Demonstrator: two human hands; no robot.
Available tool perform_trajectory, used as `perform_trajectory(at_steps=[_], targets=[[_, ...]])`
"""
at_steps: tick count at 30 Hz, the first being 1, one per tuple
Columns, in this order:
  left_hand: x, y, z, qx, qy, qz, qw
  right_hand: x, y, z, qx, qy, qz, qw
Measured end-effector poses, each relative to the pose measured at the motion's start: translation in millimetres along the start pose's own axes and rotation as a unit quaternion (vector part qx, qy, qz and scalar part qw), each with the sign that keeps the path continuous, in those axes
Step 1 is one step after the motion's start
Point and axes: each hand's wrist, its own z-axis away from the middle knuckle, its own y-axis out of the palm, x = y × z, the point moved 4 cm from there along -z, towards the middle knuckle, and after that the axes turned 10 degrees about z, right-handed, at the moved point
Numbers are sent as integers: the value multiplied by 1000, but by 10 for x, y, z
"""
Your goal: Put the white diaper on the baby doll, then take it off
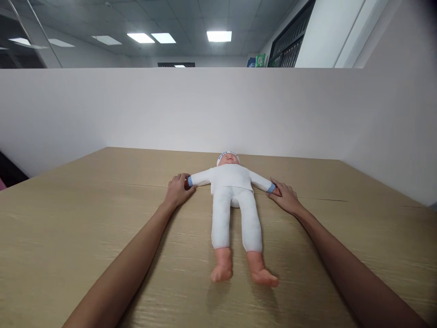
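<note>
A baby doll (233,200) in a white suit with blue cuffs and a white cap lies on its back on the wooden table (85,218), arms spread, bare feet towards me. My left hand (177,189) is closed around the doll's hand at the end of its outstretched arm on the left. My right hand (285,197) grips the doll's other hand at the blue cuff on the right. Both of my forearms stretch across the tabletop.
White partition walls (136,109) close off the table at the back and on the right. The table's left edge drops off near a dark gap (8,175). Above the partition are ceiling lights (218,36) and a dark window frame.
</note>
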Motion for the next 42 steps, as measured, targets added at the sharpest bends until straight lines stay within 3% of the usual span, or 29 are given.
perform_trajectory(at_steps=[9, 18, 26, 42], targets=[[-65, -43, 133, 7, -24, -13, 1000, -67, -148, 23, -83, 4, -113, 990], [-51, -123, 296, 15, -75, -35, 996, -105, -196, 243, -168, 81, -65, 980], [-69, -217, 318, 7, -92, -49, 995, -93, -214, 413, -158, 85, -8, 984], [47, -220, 166, -7, -98, -76, 992, 43, -420, 403, -111, 63, 74, 989]])
